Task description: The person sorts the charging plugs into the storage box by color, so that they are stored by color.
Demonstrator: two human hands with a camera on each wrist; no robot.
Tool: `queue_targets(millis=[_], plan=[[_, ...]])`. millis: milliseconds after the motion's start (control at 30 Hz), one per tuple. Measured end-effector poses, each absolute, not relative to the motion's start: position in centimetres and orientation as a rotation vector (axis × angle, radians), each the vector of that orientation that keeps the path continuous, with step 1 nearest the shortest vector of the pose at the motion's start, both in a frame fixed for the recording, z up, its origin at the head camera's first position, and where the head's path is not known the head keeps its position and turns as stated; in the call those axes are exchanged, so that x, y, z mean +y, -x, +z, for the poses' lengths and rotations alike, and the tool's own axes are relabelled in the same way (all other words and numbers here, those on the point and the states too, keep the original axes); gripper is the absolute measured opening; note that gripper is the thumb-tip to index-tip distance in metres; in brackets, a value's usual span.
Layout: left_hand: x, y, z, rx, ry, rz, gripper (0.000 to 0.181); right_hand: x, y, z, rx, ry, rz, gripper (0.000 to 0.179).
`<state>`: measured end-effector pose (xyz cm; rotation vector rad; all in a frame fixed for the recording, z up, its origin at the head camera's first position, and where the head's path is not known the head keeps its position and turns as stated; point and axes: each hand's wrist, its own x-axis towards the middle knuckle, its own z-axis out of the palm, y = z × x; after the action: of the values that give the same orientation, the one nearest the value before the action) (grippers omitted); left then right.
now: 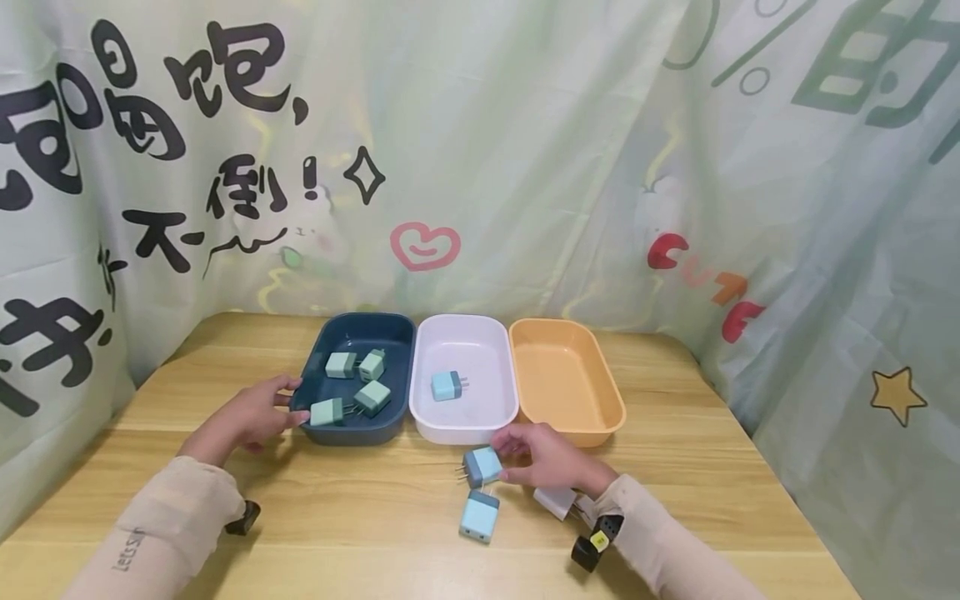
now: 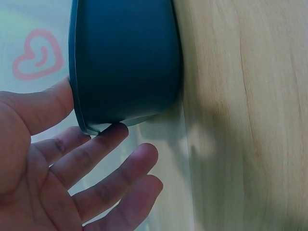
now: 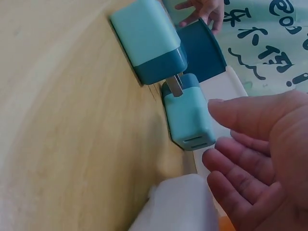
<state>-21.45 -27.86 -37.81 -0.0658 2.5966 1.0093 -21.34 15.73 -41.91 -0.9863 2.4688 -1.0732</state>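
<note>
At the left side of the dark blue tray (image 1: 390, 421), my left hand (image 1: 258, 417) touches the rim with its thumb and fingertips, the other fingers spread loose. Inside lie several green plug chargers (image 1: 327, 412). My right hand (image 1: 543, 457) is beside a light blue charger (image 1: 483, 463) with a darker blue prong end. In the right wrist view, its thumb and relaxed fingers reach to either side of that charger (image 3: 190, 115) without closing on it. A second light blue charger (image 1: 478, 515) lies nearer the front. Under my right wrist, a white charger (image 1: 555, 502) is partly covered.
A white tray (image 1: 465, 433) holding one light blue charger (image 1: 446, 385) stands in the middle of the row. To its right is an orange tray (image 1: 566, 375). The wooden table (image 1: 345, 517) ends at a printed curtain (image 1: 525, 167) behind the trays.
</note>
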Motion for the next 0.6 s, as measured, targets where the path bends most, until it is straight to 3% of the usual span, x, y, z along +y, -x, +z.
queue_targets(millis=[600], plan=[[-27.81,21.58,-37.71,2.584,0.083,1.01,0.076,15.64,21.81,-42.73,2.505,0.931,-0.975,0.04]])
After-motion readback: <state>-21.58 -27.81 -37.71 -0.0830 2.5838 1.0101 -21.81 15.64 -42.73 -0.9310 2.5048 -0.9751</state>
